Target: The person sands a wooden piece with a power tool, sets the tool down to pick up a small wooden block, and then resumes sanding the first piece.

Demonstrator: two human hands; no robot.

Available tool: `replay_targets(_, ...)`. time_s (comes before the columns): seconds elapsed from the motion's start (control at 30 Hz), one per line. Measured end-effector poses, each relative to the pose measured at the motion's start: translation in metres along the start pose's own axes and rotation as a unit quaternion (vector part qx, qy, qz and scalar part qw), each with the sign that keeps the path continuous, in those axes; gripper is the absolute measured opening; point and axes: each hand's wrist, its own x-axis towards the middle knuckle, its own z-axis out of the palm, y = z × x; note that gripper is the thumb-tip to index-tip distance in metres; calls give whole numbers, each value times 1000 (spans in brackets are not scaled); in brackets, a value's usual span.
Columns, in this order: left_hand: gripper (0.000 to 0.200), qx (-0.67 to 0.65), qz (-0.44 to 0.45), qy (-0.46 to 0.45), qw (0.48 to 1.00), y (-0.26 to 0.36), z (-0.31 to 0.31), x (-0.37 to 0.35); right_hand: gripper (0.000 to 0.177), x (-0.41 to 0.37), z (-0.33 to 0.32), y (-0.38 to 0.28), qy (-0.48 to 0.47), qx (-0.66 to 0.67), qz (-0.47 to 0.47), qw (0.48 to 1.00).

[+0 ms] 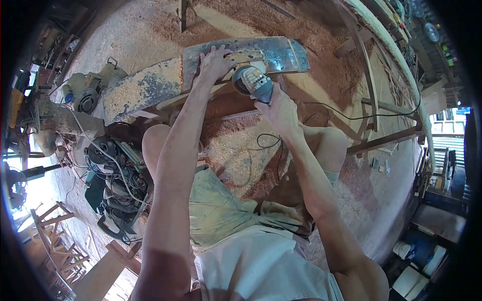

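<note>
Pale dusty cloth shorts [221, 210] fill my near view, below the long curved sawdust-coated wooden plank [145, 90]. I see the left hand [213, 62] spread flat on the plank's top. The right hand [281, 113] is clenched around the grey-and-orange angle grinder [253, 83], whose head touches the plank's near edge. A thin black cable [266, 140] trails below the plank.

Grey-orange angle grinder [253, 83] on curved plank [145, 88]

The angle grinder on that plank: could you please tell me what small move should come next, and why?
Probably slide the angle grinder slightly rightward along the plank, away from the left hand. That hand lies flat on the plank right beside it, while the right hand grips the tool's body.
</note>
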Motion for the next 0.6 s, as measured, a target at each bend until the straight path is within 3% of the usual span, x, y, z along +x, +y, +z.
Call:
replay_targets(0.2, 65, 12, 3, -20, 1000, 4, -8, -2, 59, 8, -13, 0, -1, -12, 84, 996)
replay_targets(0.4, 64, 13, 4, -6, 1000, -2, 0, 4, 59, 0, 0, -3, 3, -16, 6, 1000)
replay_targets(0.6, 64, 22, 17, -7, 1000, -8, 5, 7, 60, 2, -10, 2, 4, -7, 26, 1000)
